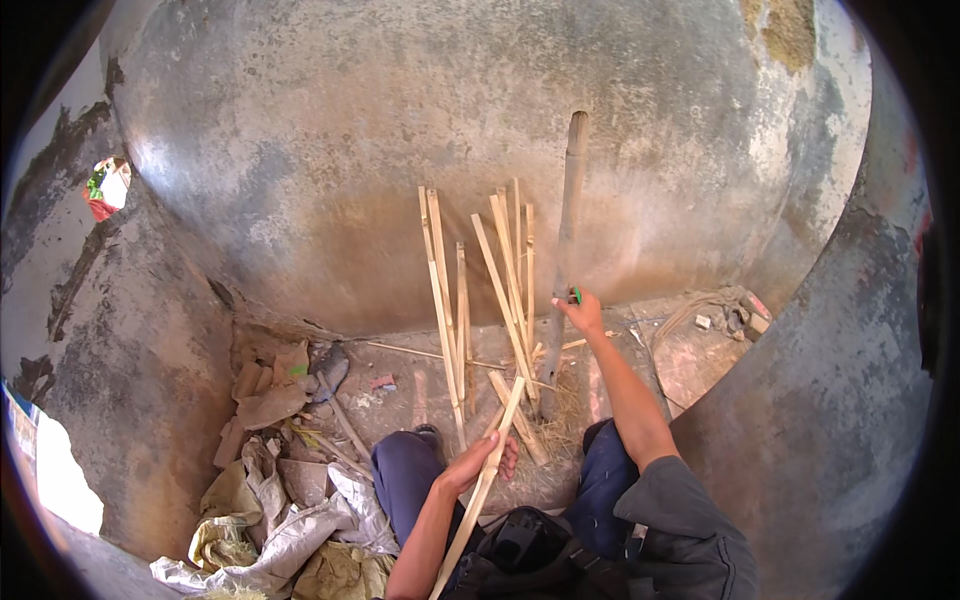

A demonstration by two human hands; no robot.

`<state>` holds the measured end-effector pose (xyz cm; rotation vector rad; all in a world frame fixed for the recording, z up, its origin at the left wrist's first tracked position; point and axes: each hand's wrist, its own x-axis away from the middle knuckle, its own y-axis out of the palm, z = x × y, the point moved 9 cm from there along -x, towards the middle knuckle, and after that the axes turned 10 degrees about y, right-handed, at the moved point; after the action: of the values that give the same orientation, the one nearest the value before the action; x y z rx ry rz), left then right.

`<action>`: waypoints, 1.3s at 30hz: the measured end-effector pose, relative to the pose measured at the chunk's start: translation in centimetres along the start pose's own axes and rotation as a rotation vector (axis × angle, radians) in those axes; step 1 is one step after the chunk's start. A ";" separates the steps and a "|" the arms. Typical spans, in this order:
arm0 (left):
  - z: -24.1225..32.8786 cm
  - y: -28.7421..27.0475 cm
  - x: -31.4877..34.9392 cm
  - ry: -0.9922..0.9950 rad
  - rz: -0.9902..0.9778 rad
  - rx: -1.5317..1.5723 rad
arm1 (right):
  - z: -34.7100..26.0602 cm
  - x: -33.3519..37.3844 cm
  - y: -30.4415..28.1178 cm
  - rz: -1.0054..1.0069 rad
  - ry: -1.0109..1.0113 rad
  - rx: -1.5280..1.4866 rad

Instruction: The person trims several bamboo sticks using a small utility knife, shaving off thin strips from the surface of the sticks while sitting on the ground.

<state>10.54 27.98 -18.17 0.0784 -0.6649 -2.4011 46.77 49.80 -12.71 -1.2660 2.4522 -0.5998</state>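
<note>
My left hand (pixel 472 462) is closed round a long pale split-bamboo strip (pixel 487 478), which slants from my lap up toward the front. My right arm reaches forward. Its hand (pixel 583 313) is closed beside a dark, grey-brown pole (pixel 573 190) leaning on the curved wall, and its fingertips meet the pole. A bit of green (pixel 577 296) shows at those fingers; its kind cannot be made out. Several pale bamboo strips (pixel 440 270) lean against the wall ahead, with more strips (pixel 507 265) just left of the pole. A short, thick bamboo piece (pixel 520 420) lies between my knees.
Crumpled sacks (pixel 300 530) lie at my left, below broken tile-like pieces (pixel 268 400). The curved, stained wall (pixel 350 120) rises in front, and another wall (pixel 800 400) stands close on the right. Coiled cord and rubble (pixel 725 310) sit at the far right. Straw (pixel 570 420) litters the floor.
</note>
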 end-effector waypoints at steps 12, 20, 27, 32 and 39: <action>0.2 -0.1 -0.1 0.003 -0.012 -0.016 | 4.3 -1.8 4.6 -0.020 0.117 0.187; -0.1 -0.1 -0.3 -0.002 -0.029 -0.001 | 6.8 -3.3 4.5 0.018 0.128 0.211; -0.3 -0.8 0.1 -0.004 -0.007 0.010 | 6.3 -2.5 5.1 -0.008 0.137 0.266; 0.1 0.3 -0.3 0.000 -0.031 0.001 | 9.5 -4.2 3.9 -0.081 0.247 0.342; -0.1 -0.5 0.0 0.005 -0.018 0.022 | 8.3 -3.6 6.4 -0.198 0.160 0.349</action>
<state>10.27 28.26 -18.52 0.0997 -0.6915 -2.4107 48.22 54.28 -22.77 -1.3638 2.2217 -1.1661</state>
